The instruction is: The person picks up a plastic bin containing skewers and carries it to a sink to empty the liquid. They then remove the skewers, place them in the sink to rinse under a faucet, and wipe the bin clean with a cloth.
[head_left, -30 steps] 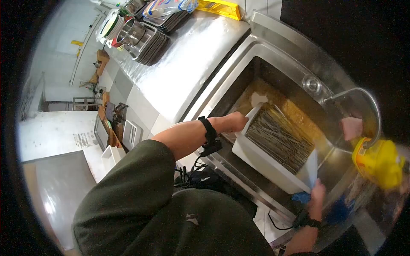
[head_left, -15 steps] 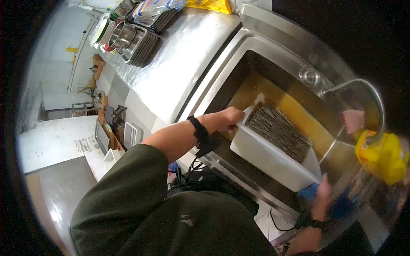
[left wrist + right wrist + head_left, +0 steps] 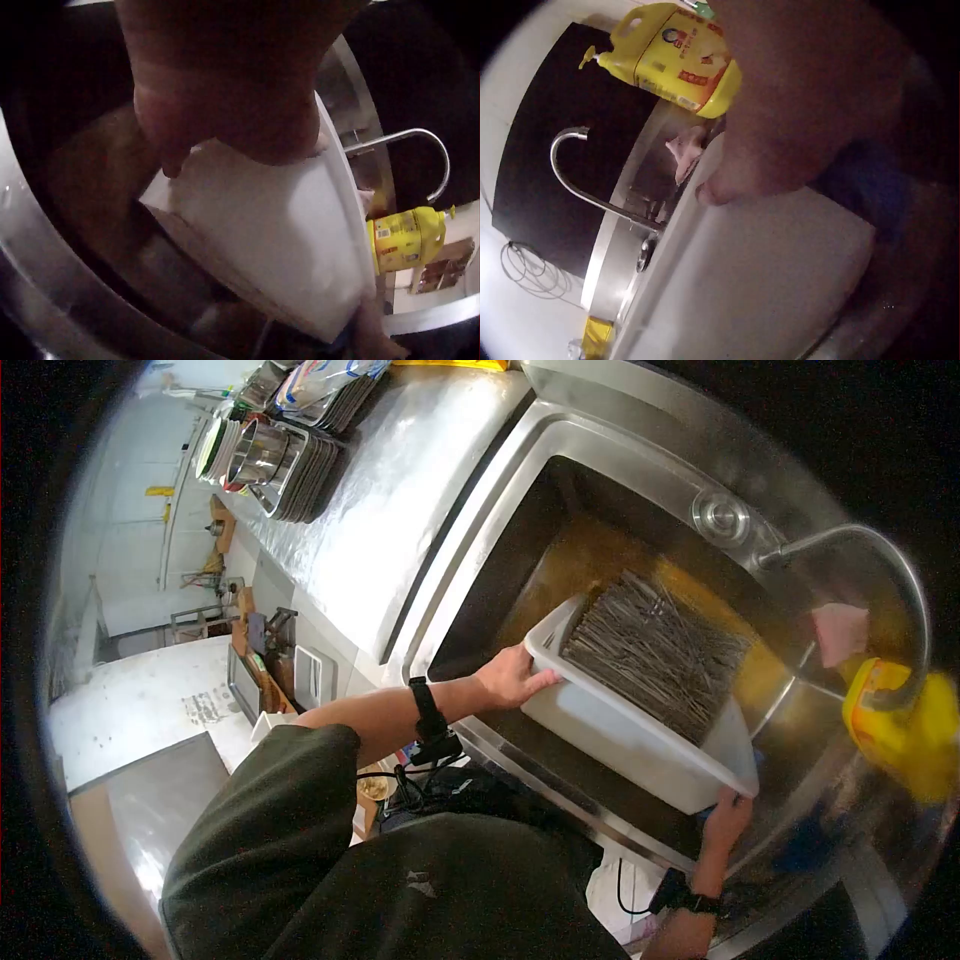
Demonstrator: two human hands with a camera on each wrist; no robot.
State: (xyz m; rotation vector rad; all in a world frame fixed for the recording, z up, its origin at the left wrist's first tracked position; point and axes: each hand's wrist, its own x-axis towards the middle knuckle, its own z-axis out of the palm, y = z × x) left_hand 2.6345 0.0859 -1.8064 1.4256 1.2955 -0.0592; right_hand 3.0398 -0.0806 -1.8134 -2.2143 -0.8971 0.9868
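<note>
A white plastic tub [image 3: 620,725] full of thin grey-brown sticks [image 3: 655,655] is held over the sink basin. At the tub's left end my left hand [image 3: 512,678] grips the rim, thumb along the outside. My right hand [image 3: 728,822] holds the opposite end at its near corner. The left wrist view shows the tub's long side [image 3: 262,225] tilted, with the left hand [image 3: 232,112] on it. In the right wrist view, the right hand [image 3: 787,127] has a fingertip on the rim; its other fingers are hidden in shadow.
The steel sink [image 3: 480,550] holds brownish water [image 3: 590,550]. A curved faucet [image 3: 915,600], pink cloth [image 3: 840,635] and yellow pump jug [image 3: 900,730] stand at the right. On the left counter [image 3: 400,490] are stacked trays [image 3: 310,485] and steel pots [image 3: 258,455].
The tub has moved toward the person and tipped somewhat, and the sticks look more spread out. My left hand has shifted its grip on the rim. The right hand stays at its corner.
</note>
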